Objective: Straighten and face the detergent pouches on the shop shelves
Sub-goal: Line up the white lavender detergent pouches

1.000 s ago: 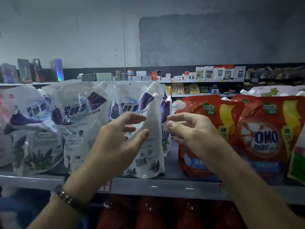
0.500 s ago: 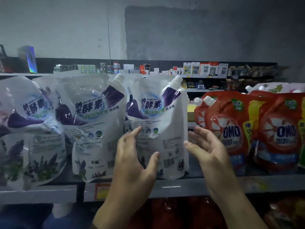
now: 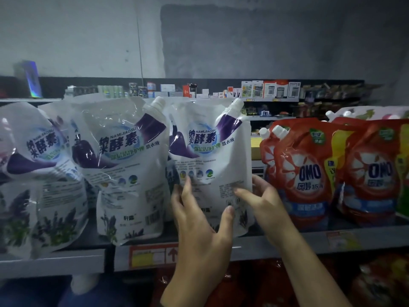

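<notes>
A white and purple detergent pouch [image 3: 210, 151] stands upright on the shelf [image 3: 287, 244] with its label facing me. My left hand [image 3: 199, 229] lies flat on its lower front, fingers straight and thumb spread. My right hand [image 3: 263, 202] holds the pouch's right edge, thumb on the front and fingers behind. To the left, a second white pouch [image 3: 124, 165] leans rightward, and a third white pouch [image 3: 39, 173] sags further left. Red OMO pouches [image 3: 309, 173] stand to the right, labels forward.
A narrow gap separates the held pouch from the red OMO pouches. A price tag [image 3: 152, 255] sits on the shelf lip below my left hand. More red pouches [image 3: 254, 284] fill the shelf underneath. Small boxed goods [image 3: 270, 89] line a far shelf against the wall.
The pouch has been turned from edge-on to label forward. Both hands have closed in on its lower part; the right hand now grips its right edge.
</notes>
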